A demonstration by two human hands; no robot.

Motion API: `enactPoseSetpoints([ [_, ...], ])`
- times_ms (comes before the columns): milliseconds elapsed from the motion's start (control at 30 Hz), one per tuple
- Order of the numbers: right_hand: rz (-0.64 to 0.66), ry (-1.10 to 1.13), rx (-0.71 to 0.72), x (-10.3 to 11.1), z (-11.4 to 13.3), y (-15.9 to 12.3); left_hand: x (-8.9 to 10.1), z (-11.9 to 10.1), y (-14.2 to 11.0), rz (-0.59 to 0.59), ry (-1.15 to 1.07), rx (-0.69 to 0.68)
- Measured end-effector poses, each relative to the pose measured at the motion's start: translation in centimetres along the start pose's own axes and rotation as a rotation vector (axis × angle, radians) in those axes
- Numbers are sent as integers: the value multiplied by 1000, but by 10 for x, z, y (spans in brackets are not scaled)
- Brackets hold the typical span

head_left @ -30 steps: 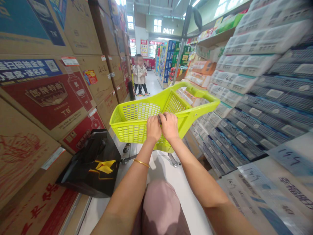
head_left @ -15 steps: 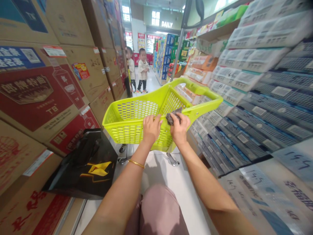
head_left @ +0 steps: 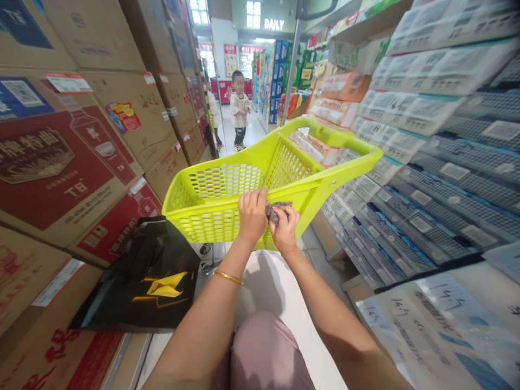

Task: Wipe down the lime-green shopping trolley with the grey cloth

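Note:
In front of me stands a yellow-green plastic shopping cart [head_left: 211,216] with holes in its basket walls. My left hand [head_left: 252,215] grips the near rim, its fingers curled over the top edge. Close beside it, my right hand [head_left: 285,225] is closed on a crumpled grey-brown cloth [head_left: 278,210], which it presses against the outer near wall just below the rim. The bottom of the basket is partly hidden by the near wall. A gold bangle [head_left: 227,277] circles my left wrist.
Stacked cartons [head_left: 60,157] rise on the left, with a black bag [head_left: 142,281] on the floor against them. Packaged goods [head_left: 439,179] fill the right side. Farther down the aisle stands a person [head_left: 239,108], with what looks like a reflection at the left.
My right hand has moved the cloth left and down, from the rim onto the outer wall beside my left hand. The cart has turned slightly. The view has shifted a little.

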State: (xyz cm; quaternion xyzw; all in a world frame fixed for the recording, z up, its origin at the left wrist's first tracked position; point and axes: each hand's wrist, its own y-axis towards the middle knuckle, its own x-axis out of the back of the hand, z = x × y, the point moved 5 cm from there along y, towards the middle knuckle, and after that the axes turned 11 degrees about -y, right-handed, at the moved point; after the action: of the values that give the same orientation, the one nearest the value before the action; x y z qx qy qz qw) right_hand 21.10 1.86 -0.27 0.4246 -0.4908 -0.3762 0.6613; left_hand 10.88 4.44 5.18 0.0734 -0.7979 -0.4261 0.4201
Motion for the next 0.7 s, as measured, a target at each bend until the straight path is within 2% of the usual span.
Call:
enactPoseSetpoints([
  [167,11,-18,50,4,-1,5,-2,1,-2,21,42,-23],
  [300,-45,-67,102,14,-6,26,-2,0,-3,-26,37,3],
  [400,-50,-84,115,14,-11,30,-2,-4,-2,-64,24,23],
  [533,-29,-59,8,7,-17,16,-4,-11,1,-59,-38,20],
  [700,-57,13,-38,2,-13,-9,-8,-15,0,-57,16,-2],
])
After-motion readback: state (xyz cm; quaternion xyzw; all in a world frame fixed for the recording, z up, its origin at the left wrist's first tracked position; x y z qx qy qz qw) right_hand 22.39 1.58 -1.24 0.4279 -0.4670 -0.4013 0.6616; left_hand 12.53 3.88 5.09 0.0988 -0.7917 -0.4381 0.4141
